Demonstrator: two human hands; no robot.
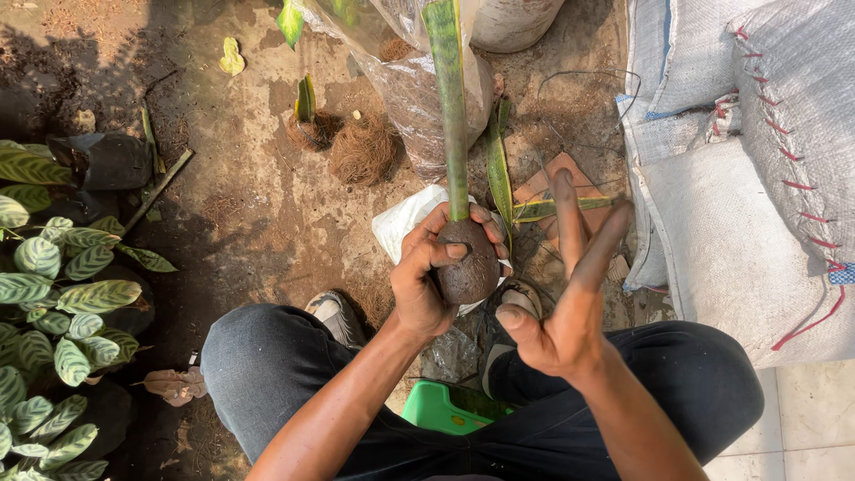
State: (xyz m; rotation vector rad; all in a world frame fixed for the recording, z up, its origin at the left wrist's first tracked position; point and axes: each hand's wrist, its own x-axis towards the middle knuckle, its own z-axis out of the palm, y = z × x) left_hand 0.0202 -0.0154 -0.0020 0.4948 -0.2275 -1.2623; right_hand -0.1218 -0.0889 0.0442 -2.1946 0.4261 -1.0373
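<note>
Fingers of my left hand point(427, 281) were wrapped around a dark, round soil ball point(469, 260) at the base of a plant cutting, and the thumb pressed on its front. From the ball a long green leaf point(448, 98) rose straight away from me, stiff and upright. My right hand point(570, 294) was just beside it, not touching; its fingers were spread and held nothing, and they looked dusty with soil.

I judged the ball to be damp, packed and a little crumbly, so it wanted a full cupping grip from below, not a pinch. The leaf looked firm but could snap at the neck, so I would not lift by it.

Under the hands were my knees in dark trousers point(267, 365), and between them a green plastic tub point(441, 410). Beyond the left hand a white plastic sheet point(405, 223) lay on the bare ground, with clumps of brown coconut fibre point(361, 151) and a clear bag point(419, 98) farther out. To the right of the right hand stood white woven sacks point(757, 223); far to the left grew striped-leaf plants point(62, 303) in black pots.
</note>
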